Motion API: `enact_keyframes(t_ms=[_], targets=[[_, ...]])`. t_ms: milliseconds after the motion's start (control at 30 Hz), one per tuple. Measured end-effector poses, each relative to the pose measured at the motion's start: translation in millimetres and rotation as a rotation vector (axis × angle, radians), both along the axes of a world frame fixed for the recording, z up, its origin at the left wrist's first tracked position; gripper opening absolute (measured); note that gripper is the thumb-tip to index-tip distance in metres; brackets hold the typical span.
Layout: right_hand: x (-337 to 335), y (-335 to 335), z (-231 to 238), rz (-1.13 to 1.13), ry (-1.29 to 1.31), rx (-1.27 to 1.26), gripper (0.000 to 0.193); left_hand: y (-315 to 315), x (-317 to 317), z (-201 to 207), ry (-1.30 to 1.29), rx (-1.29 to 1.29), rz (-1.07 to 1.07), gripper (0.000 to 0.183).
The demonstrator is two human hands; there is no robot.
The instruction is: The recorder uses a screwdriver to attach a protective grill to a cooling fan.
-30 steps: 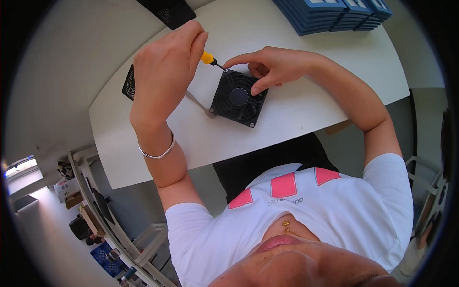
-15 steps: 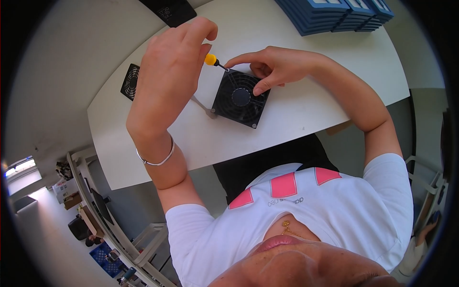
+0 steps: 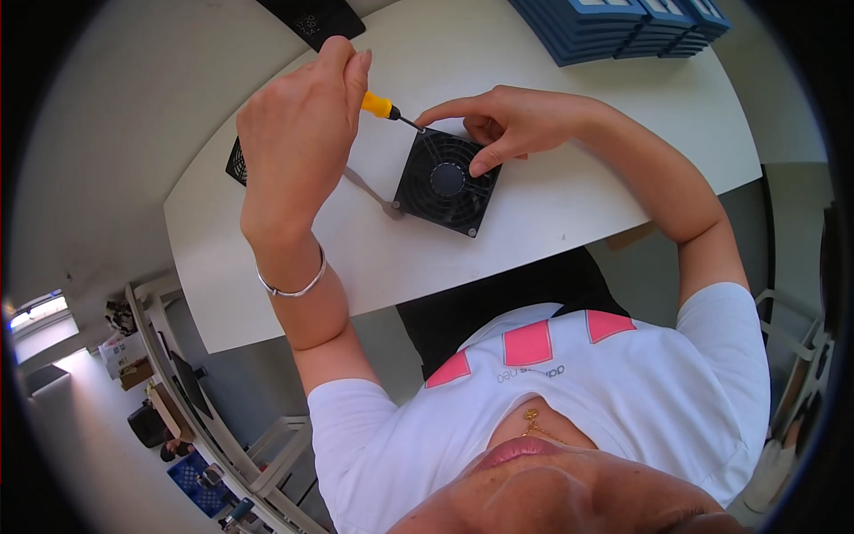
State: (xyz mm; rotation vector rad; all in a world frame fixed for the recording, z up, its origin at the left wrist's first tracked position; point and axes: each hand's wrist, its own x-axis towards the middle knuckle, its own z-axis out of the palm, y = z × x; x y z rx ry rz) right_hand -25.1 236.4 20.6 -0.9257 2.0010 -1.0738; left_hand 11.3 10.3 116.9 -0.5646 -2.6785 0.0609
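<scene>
Fan: we see a black fan (image 3: 447, 181) in a square frame, lying turned on the white worktop (image 3: 551, 209), round face up; we take it as the clock's centre;
Left hand: the left hand (image 3: 298, 133) is at ten o'clock, fingers curled closed round the yellow screwdriver (image 3: 379, 106); the tip meets the fan's eleven o'clock corner;
Right hand: the right hand (image 3: 516, 129) is at two o'clock, half open; index finger stretched to that same corner, thumb resting on the fan; whether it grips, we cannot tell;
Around: we find a black grille (image 3: 236, 165) at nine, partly hidden; a blue stack (image 3: 578, 44) between one and two
</scene>
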Motion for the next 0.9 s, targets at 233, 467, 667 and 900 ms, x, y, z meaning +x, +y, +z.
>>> enact_keyframes(t_ms=[233,467,667,900], targets=[[-1.1,0.2,-1.0,0.01,0.006,-0.005,0.079,4.3,1.7,-0.1,0.054,0.08,-0.22,0.01],[-0.8,0.7,-1.0,-0.004,0.01,0.007,0.078,0.3,3.4,3.8,-0.055,0.086,-0.225,0.006],[-0.8,0.1,-1.3,-0.003,0.008,0.003,0.078,-4.6,-1.4,2.5,-0.094,0.168,-0.397,0.013],[-1.1,2.2,-1.3,0.014,0.009,-0.003,0.079,-2.3,-0.7,-1.5,-0.147,0.278,-0.381,0.014]])
